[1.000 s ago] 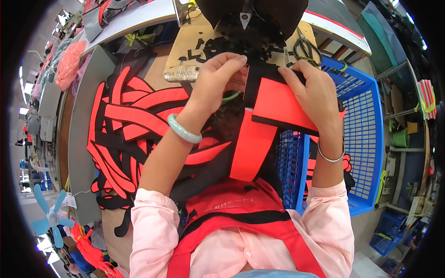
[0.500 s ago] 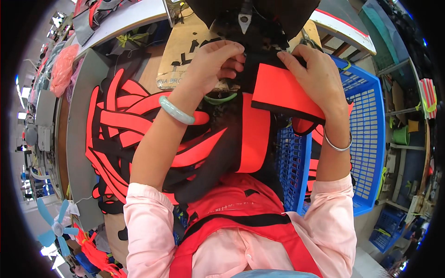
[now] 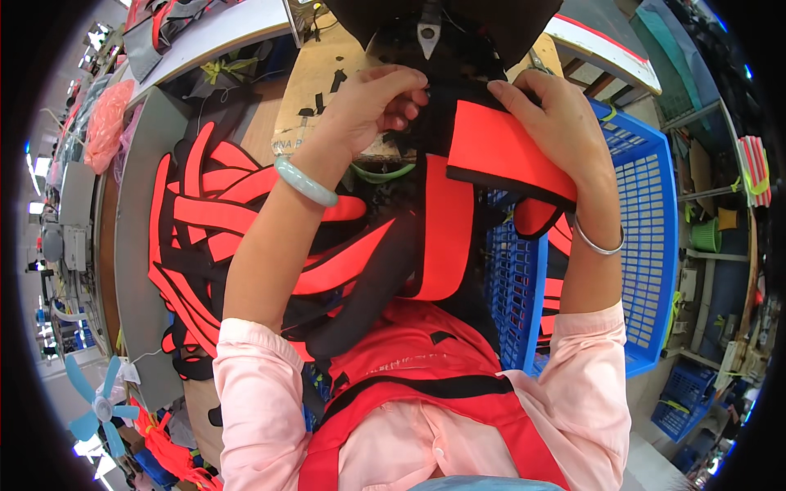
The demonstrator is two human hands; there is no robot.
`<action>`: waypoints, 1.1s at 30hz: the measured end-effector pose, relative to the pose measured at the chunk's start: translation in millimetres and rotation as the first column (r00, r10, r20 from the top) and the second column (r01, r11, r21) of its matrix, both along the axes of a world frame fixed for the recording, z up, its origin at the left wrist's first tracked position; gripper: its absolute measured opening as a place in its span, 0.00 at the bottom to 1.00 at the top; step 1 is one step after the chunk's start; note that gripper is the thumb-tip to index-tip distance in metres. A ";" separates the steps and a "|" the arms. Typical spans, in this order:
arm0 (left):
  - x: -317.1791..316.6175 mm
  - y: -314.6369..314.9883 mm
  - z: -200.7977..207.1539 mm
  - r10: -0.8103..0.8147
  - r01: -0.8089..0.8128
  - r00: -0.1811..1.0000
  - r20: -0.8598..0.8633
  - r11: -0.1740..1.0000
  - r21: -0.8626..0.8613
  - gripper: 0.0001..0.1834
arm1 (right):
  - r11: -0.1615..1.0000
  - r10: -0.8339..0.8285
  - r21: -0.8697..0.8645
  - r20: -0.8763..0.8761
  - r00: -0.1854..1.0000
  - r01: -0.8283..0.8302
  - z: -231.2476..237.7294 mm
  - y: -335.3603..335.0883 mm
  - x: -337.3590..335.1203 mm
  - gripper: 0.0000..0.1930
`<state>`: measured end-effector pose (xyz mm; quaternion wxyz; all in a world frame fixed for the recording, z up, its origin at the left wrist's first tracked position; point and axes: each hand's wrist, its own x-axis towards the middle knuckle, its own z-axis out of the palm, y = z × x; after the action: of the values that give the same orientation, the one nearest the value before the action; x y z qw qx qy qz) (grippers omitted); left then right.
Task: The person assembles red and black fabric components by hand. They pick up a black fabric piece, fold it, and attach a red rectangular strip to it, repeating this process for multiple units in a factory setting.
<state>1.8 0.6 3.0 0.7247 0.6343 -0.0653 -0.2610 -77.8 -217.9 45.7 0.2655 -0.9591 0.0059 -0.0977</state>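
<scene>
My right hand point(image 3: 565, 131) grips a red-orange fabric panel point(image 3: 503, 151) with black edging, its thumb on the black upper border and its other fingers bent at the far side. My left hand point(image 3: 372, 102) is closed in a pinch at the left of the black material, close beneath the dark machine head point(image 3: 385, 24). Whatever sits in that pinch is too dark to make out. A metal part point(image 3: 428, 33) hangs from the machine just beyond both hands. From under the panel a red-orange strip point(image 3: 446, 237) runs down toward my lap.
Several red-orange and black strips point(image 3: 221, 213) are heaped on the left beside a grey panel point(image 3: 151, 188). A blue plastic basket point(image 3: 663, 245) with more pieces stands at my right. Black scraps point(image 3: 340, 80) lie on the worn wooden tabletop point(image 3: 307, 57). Scissors-like handles point(image 3: 536, 61) show behind my right hand.
The fabric panel and my right hand have shifted slightly up in the picture. My left hand keeps its pinch in nearly the same place. The whole view has moved a little.
</scene>
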 end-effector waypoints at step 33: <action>16.5 0.9 -0.8 0.017 -0.029 0.999 -0.048 0.964 -0.264 0.05 | 0.982 0.008 0.187 -0.027 1.000 -0.003 -5.9 -10.6 22.6 0.26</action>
<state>18.3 1.4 2.3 0.8071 0.5266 -0.0756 -0.2562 -55.1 -228.5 39.9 0.3547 -0.9312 0.0163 -0.0826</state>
